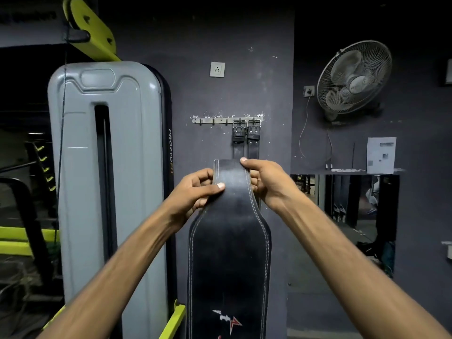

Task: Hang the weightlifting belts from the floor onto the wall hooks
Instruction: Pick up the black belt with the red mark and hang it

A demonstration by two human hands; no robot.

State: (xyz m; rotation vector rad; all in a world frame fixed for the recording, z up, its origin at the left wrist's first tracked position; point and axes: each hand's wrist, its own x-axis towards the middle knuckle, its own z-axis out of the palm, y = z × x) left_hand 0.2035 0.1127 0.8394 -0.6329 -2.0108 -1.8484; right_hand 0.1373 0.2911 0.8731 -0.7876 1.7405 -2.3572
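Belt point(230, 241), black leather with white stitching, is held up in front of the wall by both hands at its narrow upper end. The left hand point(195, 192) pinches the left edge, thumb on the front; the right hand point(264, 182) is closed around the right edge near the top. The wide part hangs down between the forearms. Above, on the wall, a metal hook rail point(227, 120) already carries two belts point(245, 140) on its right hooks; the left hooks look free. I judge this as the carrying step; next the buckle, which I cannot see, must be raised to a free hook.
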